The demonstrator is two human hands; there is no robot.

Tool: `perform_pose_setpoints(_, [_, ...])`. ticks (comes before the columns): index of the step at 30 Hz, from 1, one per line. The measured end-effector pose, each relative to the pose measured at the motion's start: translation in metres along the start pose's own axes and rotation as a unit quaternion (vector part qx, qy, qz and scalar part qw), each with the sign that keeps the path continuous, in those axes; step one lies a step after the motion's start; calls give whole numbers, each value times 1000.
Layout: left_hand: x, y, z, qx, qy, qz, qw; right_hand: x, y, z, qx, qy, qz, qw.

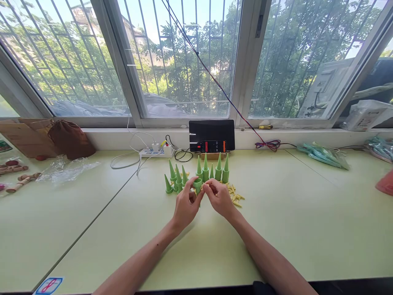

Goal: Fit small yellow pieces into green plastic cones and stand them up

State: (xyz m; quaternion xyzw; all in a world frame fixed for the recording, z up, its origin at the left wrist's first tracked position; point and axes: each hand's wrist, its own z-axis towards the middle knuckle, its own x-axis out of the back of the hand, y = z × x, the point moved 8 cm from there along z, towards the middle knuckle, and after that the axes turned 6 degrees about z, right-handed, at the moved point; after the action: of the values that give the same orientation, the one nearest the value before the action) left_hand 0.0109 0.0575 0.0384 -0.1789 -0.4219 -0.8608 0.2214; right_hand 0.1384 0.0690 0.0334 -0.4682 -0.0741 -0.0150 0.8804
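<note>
My left hand (186,205) is closed around a green plastic tube-like piece (197,184), its open rim facing up. Close beside it, my right hand (219,198) pinches a small yellow piece (202,187) against the green piece's side; the fingers largely cover it. Green cones on round bases stand behind my hands, one group (178,178) to the left and another group (218,170) to the right. Small yellow pegs (236,198) lie scattered just right of my right hand.
A phone (215,146) with a lit timer leans on a black tablet (211,130) at the back. A white power strip (157,153) with cables lies left of it. Wooden toys (23,182), a brown pouch (71,139) and bagged items (322,155) lie farther out.
</note>
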Motion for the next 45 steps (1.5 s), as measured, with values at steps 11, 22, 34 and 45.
perform_pose_setpoints(11, [1, 2, 0, 2, 3, -2, 1000, -1, 2, 1, -5, -2, 5, 1000])
perform_pose_setpoints(22, [-1, 1, -1, -4, -4, 1, 1000, 1, 1, 0, -5, 6, -13, 1000])
perform_pose_setpoints(34, [0, 3, -1, 0, 0, 1, 1000, 1, 1, 0, -10, 1, -20, 1000])
perform_pose_setpoints(45, [1, 5, 0, -4, -1, 1, 1000, 1, 2, 0, -13, 5, -19, 1000])
